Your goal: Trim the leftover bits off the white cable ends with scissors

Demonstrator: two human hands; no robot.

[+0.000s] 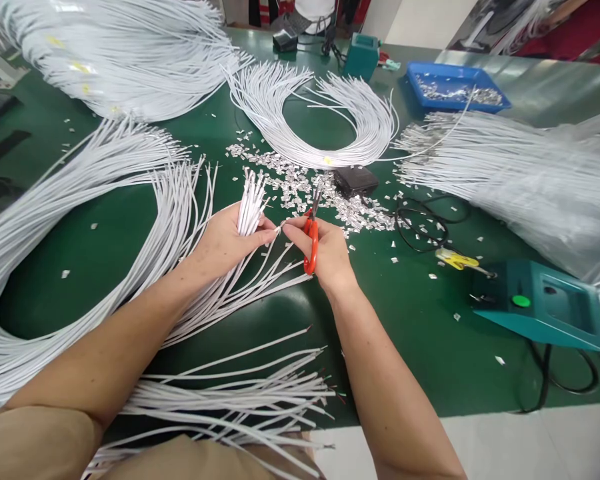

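My left hand (225,237) is closed round a bunch of white cables (251,203), whose cut ends stick up above the fingers. Its thumb and forefinger pinch one cable end toward the right. My right hand (327,247) holds red-handled scissors (311,247) against the palm, blades pointing away from me. The right thumb and forefinger meet at the tip of that same cable, touching or nearly touching the left fingertips. What lies between the fingertips is too small to make out. More loose cables (260,283) fan out below both hands.
Small silvery pieces (290,177) lie scattered on the green table (405,333), around a black block (355,180). Coiled cable bundles (125,60) stand left and back. A blue tray (455,73), bagged cables (520,157) and a teal device (540,300) with a yellow clip (457,259) occupy the right.
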